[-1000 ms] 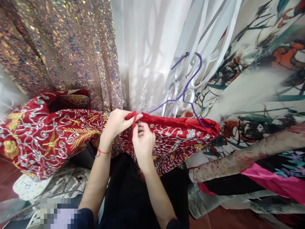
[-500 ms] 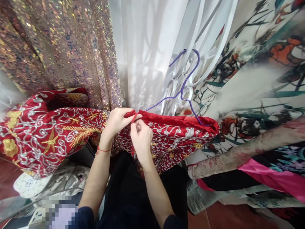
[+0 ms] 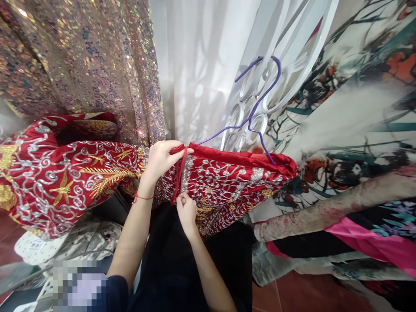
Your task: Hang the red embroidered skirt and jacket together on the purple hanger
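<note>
A red garment (image 3: 224,177) with silver and gold embroidery hangs in front of me on a purple hanger (image 3: 250,117). My left hand (image 3: 162,158) pinches the garment's red waistband where a narrow red drawstring (image 3: 183,167) comes out. Lower down, my right hand (image 3: 186,208) is closed on the drawstring, which runs taut between the two hands over the embroidery. The fingertips of the right hand hide the cord's lower end. A wider embroidered red piece (image 3: 58,177) spreads out at the left.
A sequinned cloth (image 3: 81,65) hangs at the back left, beside a white curtain (image 3: 198,65). White scrolled metalwork (image 3: 292,65) stands behind the hanger. Printed fabric (image 3: 351,108) and rolled cloth (image 3: 308,199) lie to the right. A spotted white item (image 3: 39,247) is at lower left.
My right hand has moved down from beside the left hand, drawing the red drawstring straight. The left hand keeps its pinch on the waistband. The view has shifted slightly.
</note>
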The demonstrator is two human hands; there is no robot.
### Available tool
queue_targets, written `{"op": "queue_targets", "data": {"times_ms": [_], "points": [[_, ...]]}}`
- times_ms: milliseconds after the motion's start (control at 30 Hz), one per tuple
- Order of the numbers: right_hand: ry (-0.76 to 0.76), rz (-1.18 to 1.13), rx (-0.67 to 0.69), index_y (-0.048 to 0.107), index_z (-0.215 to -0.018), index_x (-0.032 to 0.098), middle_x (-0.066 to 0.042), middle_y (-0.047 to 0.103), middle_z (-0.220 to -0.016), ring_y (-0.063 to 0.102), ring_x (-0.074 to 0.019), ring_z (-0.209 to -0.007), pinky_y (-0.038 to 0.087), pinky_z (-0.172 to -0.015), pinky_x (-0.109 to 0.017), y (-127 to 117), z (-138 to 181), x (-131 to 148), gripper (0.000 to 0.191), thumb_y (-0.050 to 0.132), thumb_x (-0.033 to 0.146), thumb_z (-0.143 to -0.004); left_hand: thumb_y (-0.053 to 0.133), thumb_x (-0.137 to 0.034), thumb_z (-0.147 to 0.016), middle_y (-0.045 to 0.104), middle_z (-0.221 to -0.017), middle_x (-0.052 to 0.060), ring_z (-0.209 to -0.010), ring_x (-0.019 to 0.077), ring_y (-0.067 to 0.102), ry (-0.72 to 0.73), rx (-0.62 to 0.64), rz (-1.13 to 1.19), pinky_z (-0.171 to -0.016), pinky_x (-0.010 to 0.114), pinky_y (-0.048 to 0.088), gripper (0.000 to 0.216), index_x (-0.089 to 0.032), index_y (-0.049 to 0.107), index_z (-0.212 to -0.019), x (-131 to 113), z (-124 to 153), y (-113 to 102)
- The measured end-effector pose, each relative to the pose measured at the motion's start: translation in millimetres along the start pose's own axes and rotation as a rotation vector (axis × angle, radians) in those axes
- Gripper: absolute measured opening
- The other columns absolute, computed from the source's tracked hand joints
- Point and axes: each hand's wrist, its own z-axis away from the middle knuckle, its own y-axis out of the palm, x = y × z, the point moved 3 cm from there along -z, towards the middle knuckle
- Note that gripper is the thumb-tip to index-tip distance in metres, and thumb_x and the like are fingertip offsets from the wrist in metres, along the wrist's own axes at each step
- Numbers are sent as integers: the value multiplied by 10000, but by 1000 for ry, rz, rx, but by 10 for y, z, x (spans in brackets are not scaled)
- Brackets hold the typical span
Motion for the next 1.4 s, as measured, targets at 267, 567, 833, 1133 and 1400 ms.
{"op": "queue_targets", "data": {"times_ms": [267,567,833,1133,1400], "points": [[-201,-18,46,663,-793,241,10,644,-641,575,-153,-589,407,-622,-253,-779,-16,145,224,526,310,-957,661,-548,-866,538,-626,-23,-611,112,432,-10,45,95,-590,262,354,403,-178,637,-706,66,12,-48],[-749,659,-819,642,-1241,204,-172,616,-1257,565,-331,-1148,433,-977,-503,-2490,-131,53,359,632,324,-903,599,-293,-906,725,-1121,77,-1020,193,686,-35,-150,257,-941,347,537,256,-194,654,-1135,334,184,-44],[-957,983,-740,666,-992,162,-159,656,-1106,589,-252,-960,413,-825,-381,-2760,-169,-268,320,660,463,-884,737,-331,-803,629,-1214,135,-1178,284,596,-68,-359,32,-1083,463,459,498,-176,551,-1238,295,165,235],[-1035,1025,-530,657,-856,232,-67,692,-921,602,-228,-953,413,-837,-381,-3251,-16,-427,120,605,304,-936,564,-211,-869,667,-1164,91,-1069,198,651,-197,-501,281,-978,347,508,294,-202,582,-1163,607,210,311],[-1082,930,-518,636,-968,231,-95,709,-1077,644,-255,-1061,492,-837,-377,-3338,52,-589,54,643,211,-919,721,-433,-804,581,-703,-28,-691,112,565,-354,-862,519,-731,242,486,287,-166,622,-770,677,314,442]]}}
